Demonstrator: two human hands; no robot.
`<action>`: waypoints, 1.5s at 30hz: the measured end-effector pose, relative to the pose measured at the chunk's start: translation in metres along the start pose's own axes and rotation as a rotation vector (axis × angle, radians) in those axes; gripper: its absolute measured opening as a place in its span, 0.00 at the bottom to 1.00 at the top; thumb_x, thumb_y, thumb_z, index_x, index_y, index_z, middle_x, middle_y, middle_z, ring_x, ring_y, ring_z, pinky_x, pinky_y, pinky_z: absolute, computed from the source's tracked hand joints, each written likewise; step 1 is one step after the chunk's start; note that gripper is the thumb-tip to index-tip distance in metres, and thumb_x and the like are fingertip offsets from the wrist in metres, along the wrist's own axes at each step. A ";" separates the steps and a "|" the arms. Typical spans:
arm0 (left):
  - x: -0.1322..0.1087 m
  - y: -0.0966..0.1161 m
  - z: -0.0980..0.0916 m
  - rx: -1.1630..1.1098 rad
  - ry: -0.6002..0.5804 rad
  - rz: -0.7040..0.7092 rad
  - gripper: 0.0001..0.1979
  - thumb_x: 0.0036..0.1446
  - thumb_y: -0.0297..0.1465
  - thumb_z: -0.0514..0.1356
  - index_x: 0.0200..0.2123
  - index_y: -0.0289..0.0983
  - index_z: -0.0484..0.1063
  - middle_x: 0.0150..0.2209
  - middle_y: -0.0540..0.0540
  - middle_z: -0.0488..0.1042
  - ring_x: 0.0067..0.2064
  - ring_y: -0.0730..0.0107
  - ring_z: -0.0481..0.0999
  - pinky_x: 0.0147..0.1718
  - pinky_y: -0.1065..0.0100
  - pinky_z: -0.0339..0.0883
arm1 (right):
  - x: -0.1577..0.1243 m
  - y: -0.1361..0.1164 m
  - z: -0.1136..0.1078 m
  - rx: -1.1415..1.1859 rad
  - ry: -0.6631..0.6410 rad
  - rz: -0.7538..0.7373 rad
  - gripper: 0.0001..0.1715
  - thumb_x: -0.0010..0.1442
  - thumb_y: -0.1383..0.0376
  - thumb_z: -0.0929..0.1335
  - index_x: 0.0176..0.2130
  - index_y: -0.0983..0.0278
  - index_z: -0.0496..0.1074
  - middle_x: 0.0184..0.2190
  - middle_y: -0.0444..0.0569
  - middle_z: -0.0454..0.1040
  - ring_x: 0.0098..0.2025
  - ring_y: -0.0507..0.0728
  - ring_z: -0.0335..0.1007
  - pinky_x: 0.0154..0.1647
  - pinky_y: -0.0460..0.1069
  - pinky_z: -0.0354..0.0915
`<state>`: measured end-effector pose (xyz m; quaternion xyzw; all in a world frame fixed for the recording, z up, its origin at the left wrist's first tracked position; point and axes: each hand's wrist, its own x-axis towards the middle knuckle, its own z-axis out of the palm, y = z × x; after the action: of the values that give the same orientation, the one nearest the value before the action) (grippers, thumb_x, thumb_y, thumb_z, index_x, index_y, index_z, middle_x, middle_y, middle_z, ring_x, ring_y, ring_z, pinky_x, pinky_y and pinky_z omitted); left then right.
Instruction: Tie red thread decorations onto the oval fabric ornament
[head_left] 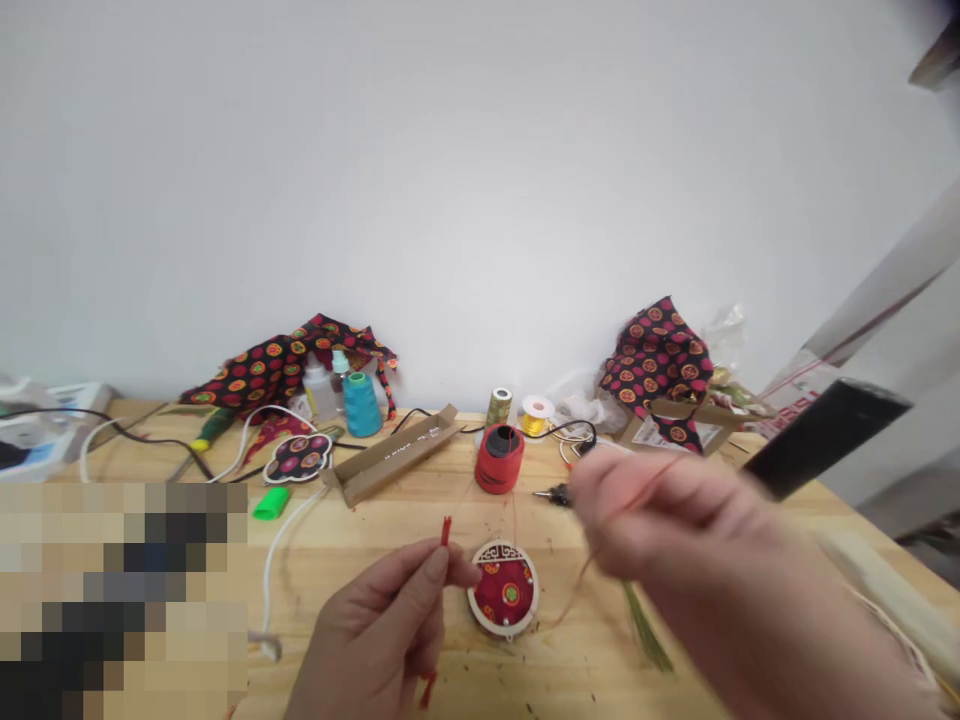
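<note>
My left hand (390, 620) pinches a small bundle of red thread (446, 531) between thumb and fingers; one end pokes up above the fingertips and another hangs below the palm. Raised to the right, my right hand (660, 530) is closed and blurred by motion, with a strand of orange-red thread (581, 580) trailing from its fingers. Between the hands lies a round pendant (510, 592) with a pale rim, a fretwork top and dark red patterned fabric. Behind it stands a red thread spool (499, 465), from which fine strands run down toward the pendant.
Along the back are a teal thread cone (361, 405), a yellow spool (537, 415), a cardboard tray (397, 460) and patterned fabric (660, 350). A flower-shaped piece (298, 458), a green cap (271, 503) and a white cable (270, 570) lie left. Green threads (646, 630) lie right.
</note>
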<state>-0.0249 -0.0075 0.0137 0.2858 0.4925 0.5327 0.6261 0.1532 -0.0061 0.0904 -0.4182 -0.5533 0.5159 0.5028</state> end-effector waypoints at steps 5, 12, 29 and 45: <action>-0.003 -0.006 0.015 0.024 -0.010 -0.040 0.10 0.44 0.36 0.66 0.29 0.36 0.79 0.12 0.57 0.53 0.17 0.79 0.50 0.15 0.75 0.47 | -0.010 0.066 0.029 0.262 0.056 0.224 0.07 0.43 0.63 0.75 0.21 0.64 0.76 0.21 0.42 0.66 0.26 0.49 0.61 0.29 0.45 0.60; 0.004 -0.023 0.021 -0.016 -0.064 -0.091 0.08 0.45 0.35 0.66 0.25 0.35 0.77 0.14 0.57 0.55 0.18 0.80 0.49 0.15 0.76 0.46 | -0.007 0.087 0.032 0.341 0.196 0.306 0.13 0.42 0.61 0.75 0.19 0.67 0.72 0.20 0.44 0.68 0.25 0.49 0.60 0.29 0.46 0.57; 0.005 -0.020 0.025 0.060 -0.102 -0.225 0.10 0.42 0.35 0.67 0.30 0.37 0.80 0.18 0.53 0.65 0.18 0.81 0.48 0.16 0.76 0.45 | -0.007 0.092 0.016 0.482 0.012 0.393 0.11 0.42 0.63 0.74 0.18 0.67 0.72 0.21 0.44 0.71 0.26 0.50 0.64 0.34 0.46 0.59; 0.008 -0.022 0.024 0.116 -0.198 -0.264 0.09 0.43 0.32 0.68 0.29 0.34 0.80 0.17 0.53 0.65 0.19 0.81 0.50 0.16 0.76 0.45 | -0.008 0.095 0.001 0.265 -0.021 0.490 0.17 0.37 0.59 0.75 0.15 0.66 0.67 0.15 0.39 0.60 0.21 0.47 0.51 0.26 0.46 0.47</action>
<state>0.0052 -0.0015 0.0002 0.3052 0.4915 0.3861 0.7185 0.1475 -0.0026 -0.0046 -0.4646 -0.3686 0.6943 0.4077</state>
